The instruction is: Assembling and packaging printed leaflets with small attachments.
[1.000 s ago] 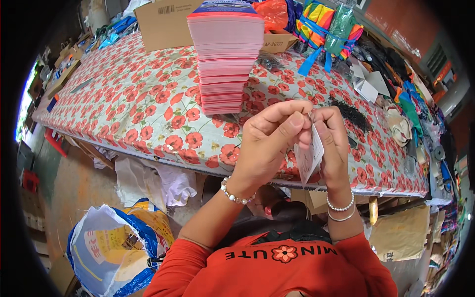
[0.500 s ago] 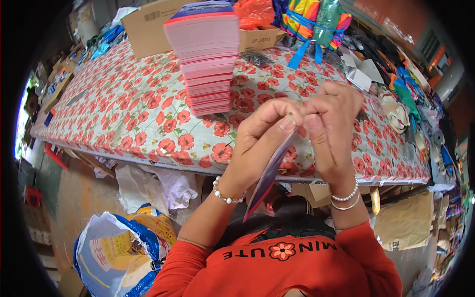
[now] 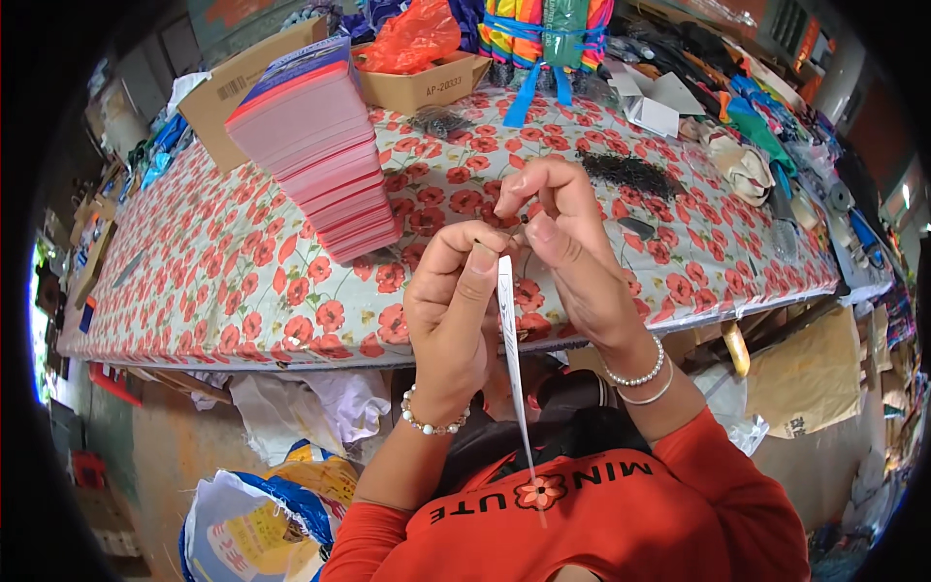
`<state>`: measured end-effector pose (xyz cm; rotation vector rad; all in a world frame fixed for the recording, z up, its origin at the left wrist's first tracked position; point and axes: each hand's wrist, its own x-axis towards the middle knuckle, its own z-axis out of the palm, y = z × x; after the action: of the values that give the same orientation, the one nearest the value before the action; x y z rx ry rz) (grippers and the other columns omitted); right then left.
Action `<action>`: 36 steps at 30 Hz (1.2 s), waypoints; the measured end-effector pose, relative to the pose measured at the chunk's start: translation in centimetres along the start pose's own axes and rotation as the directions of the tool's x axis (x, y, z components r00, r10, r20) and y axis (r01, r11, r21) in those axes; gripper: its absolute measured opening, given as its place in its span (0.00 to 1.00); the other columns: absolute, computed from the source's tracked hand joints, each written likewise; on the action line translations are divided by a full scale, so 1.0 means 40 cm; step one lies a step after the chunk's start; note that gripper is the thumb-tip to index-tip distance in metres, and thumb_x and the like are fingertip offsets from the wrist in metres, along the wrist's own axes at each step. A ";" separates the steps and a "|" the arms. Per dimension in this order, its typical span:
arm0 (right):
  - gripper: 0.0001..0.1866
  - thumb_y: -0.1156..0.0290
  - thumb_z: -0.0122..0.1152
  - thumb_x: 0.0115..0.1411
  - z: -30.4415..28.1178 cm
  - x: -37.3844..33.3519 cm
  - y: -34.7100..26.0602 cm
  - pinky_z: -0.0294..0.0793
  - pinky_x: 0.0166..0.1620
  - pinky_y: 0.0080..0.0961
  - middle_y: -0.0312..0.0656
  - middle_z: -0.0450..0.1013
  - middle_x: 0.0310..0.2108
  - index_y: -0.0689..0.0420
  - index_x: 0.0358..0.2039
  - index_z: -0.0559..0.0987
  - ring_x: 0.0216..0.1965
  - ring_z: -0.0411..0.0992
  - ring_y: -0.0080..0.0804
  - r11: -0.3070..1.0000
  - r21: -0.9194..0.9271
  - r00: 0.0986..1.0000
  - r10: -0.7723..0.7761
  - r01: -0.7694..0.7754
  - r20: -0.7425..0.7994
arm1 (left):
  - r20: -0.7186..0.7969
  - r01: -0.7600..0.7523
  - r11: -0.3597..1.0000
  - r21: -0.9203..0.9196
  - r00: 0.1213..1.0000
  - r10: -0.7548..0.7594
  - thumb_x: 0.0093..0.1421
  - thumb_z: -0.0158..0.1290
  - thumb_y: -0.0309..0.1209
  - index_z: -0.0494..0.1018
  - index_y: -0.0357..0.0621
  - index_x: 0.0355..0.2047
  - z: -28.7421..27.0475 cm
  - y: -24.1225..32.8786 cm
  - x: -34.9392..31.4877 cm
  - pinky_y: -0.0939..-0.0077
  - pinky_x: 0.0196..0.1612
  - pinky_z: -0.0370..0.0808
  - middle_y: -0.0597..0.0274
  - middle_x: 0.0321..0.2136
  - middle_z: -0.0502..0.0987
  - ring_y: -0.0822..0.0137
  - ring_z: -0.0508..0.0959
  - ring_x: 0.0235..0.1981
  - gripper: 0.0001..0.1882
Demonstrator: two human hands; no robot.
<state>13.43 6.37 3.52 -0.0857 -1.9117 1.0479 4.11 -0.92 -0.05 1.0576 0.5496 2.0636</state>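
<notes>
A thin card (image 3: 512,339), turned almost edge-on, hangs from the pinched thumb and fingers of my left hand (image 3: 451,310). Close beside its top edge is my right hand (image 3: 587,272), thumb and fingers drawn together around something small and dark that I cannot make out. The fingertips of both hands nearly meet over the table. To the left rises a tall, leaning stack of pink-edged cards (image 3: 325,165) with a blue and red top. Beyond my right hand lies a heap of small black pieces (image 3: 632,175).
A flowered tablecloth (image 3: 223,301) covers the table. Behind the stack stand a cardboard box (image 3: 427,85) with a red plastic bag (image 3: 412,37) and rainbow-coloured bundles (image 3: 543,34). Cloth and packaging crowd the right edge. On the floor at lower left sits a blue-rimmed sack (image 3: 242,524).
The view has shifted, so the stack sits further left and the black heap shows. The card has turned edge-on. My right hand has moved slightly apart from the left, its index finger lifted.
</notes>
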 end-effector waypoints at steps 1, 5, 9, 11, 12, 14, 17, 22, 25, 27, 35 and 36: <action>0.12 0.62 0.46 0.61 0.010 -0.008 0.007 0.54 0.49 0.26 0.42 0.62 0.40 0.57 0.39 0.65 0.42 0.57 0.31 0.980 0.194 0.997 0.059 -0.049 -0.047 | 0.005 -0.017 1.000 -0.009 1.000 0.017 0.64 0.44 0.26 0.69 0.38 0.40 0.004 -0.002 0.003 0.89 0.37 0.61 0.66 0.32 0.71 0.80 0.65 0.31 0.07; 0.13 0.63 0.46 0.61 0.031 -0.021 0.000 0.55 0.49 0.24 0.42 0.61 0.40 0.57 0.41 0.63 0.41 0.57 0.28 0.917 0.383 0.987 0.147 -0.109 -0.071 | 0.006 -0.008 0.999 -0.045 1.000 0.008 0.64 0.45 0.26 0.69 0.37 0.40 -0.002 -0.006 0.000 0.89 0.38 0.61 0.65 0.33 0.71 0.79 0.65 0.32 0.07; 0.13 0.64 0.47 0.61 0.033 -0.021 -0.007 0.55 0.48 0.23 0.42 0.61 0.40 0.57 0.41 0.63 0.41 0.57 0.27 0.913 0.385 0.983 0.172 -0.136 -0.061 | 0.011 0.020 0.997 -0.073 1.000 -0.020 0.64 0.45 0.26 0.69 0.37 0.40 -0.006 -0.011 -0.002 0.89 0.40 0.62 0.63 0.35 0.72 0.78 0.66 0.33 0.08; 0.12 0.64 0.47 0.60 0.032 -0.018 -0.008 0.55 0.49 0.23 0.42 0.61 0.40 0.57 0.40 0.63 0.42 0.58 0.27 0.909 0.391 0.981 0.181 -0.143 -0.063 | 0.026 0.028 0.997 -0.074 0.999 -0.026 0.63 0.45 0.26 0.69 0.37 0.40 -0.007 -0.010 -0.002 0.88 0.40 0.62 0.62 0.36 0.72 0.77 0.67 0.34 0.07; 0.12 0.65 0.48 0.60 0.033 -0.017 -0.008 0.55 0.49 0.23 0.42 0.61 0.40 0.57 0.39 0.63 0.42 0.58 0.28 0.907 0.395 0.981 0.186 -0.146 -0.063 | 0.033 0.032 0.997 -0.074 0.999 -0.030 0.63 0.46 0.26 0.70 0.37 0.40 -0.008 -0.010 -0.002 0.88 0.41 0.62 0.62 0.37 0.72 0.77 0.67 0.34 0.07; 0.11 0.65 0.48 0.60 0.027 -0.017 -0.004 0.56 0.49 0.22 0.42 0.61 0.40 0.57 0.39 0.63 0.42 0.58 0.28 0.909 0.389 0.983 0.179 -0.146 -0.048 | 0.036 0.036 0.999 -0.033 0.999 -0.035 0.63 0.46 0.26 0.70 0.37 0.40 -0.008 -0.006 0.000 0.87 0.41 0.63 0.62 0.37 0.72 0.77 0.67 0.34 0.08; 0.10 0.65 0.48 0.60 0.019 -0.016 0.004 0.56 0.48 0.22 0.42 0.61 0.40 0.57 0.37 0.63 0.42 0.58 0.28 0.914 0.379 0.988 0.157 -0.143 -0.006 | 0.046 0.049 0.994 0.099 0.998 -0.053 0.62 0.47 0.25 0.71 0.36 0.41 -0.013 0.014 0.002 0.87 0.41 0.63 0.61 0.39 0.72 0.77 0.67 0.35 0.08; 0.09 0.66 0.49 0.59 0.004 -0.022 0.017 0.56 0.49 0.22 0.42 0.61 0.40 0.56 0.35 0.63 0.42 0.58 0.28 0.975 0.189 0.993 0.109 -0.116 0.043 | 0.191 -0.365 0.569 0.737 0.920 0.343 0.59 0.49 0.22 0.73 0.37 0.40 -0.047 0.044 0.018 0.85 0.39 0.64 0.59 0.40 0.71 0.76 0.68 0.35 0.09; 0.09 0.67 0.49 0.59 0.016 -0.026 0.013 0.57 0.49 0.23 0.42 0.61 0.39 0.56 0.35 0.63 0.41 0.58 0.29 0.947 0.281 0.987 0.140 -0.155 0.072 | 0.184 -0.380 0.619 0.688 0.915 0.358 0.57 0.50 0.20 0.74 0.37 0.39 -0.041 0.058 0.005 0.85 0.38 0.65 0.58 0.39 0.72 0.74 0.69 0.35 0.09; 0.08 0.67 0.49 0.59 0.020 -0.027 0.007 0.57 0.48 0.23 0.42 0.62 0.39 0.57 0.35 0.64 0.41 0.59 0.29 0.912 0.365 0.982 0.164 -0.187 0.094 | 0.186 -0.403 0.664 0.629 0.908 0.375 0.55 0.52 0.18 0.75 0.38 0.38 -0.032 0.070 -0.003 0.84 0.37 0.66 0.57 0.38 0.73 0.72 0.70 0.34 0.10; 0.08 0.68 0.51 0.57 0.000 -0.027 0.007 0.59 0.49 0.28 0.43 0.63 0.37 0.57 0.33 0.64 0.42 0.60 0.34 0.975 0.177 0.976 0.100 -0.135 0.195 | 0.122 -0.076 0.905 0.419 0.992 0.027 0.52 0.52 0.15 0.75 0.34 0.37 -0.034 0.142 0.001 0.87 0.30 0.67 0.57 0.32 0.74 0.73 0.70 0.27 0.11; 0.08 0.68 0.51 0.57 -0.003 -0.027 0.013 0.59 0.49 0.28 0.43 0.64 0.37 0.57 0.33 0.65 0.42 0.60 0.35 0.989 0.130 0.979 0.048 -0.074 0.199 | 0.254 -0.176 0.857 0.484 0.966 0.055 0.52 0.51 0.15 0.74 0.32 0.38 -0.050 0.147 0.011 0.88 0.29 0.67 0.57 0.32 0.74 0.74 0.69 0.25 0.12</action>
<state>13.96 6.29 2.45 0.0379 -2.0162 1.2655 -0.16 -4.39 2.86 1.6484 0.9561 1.9006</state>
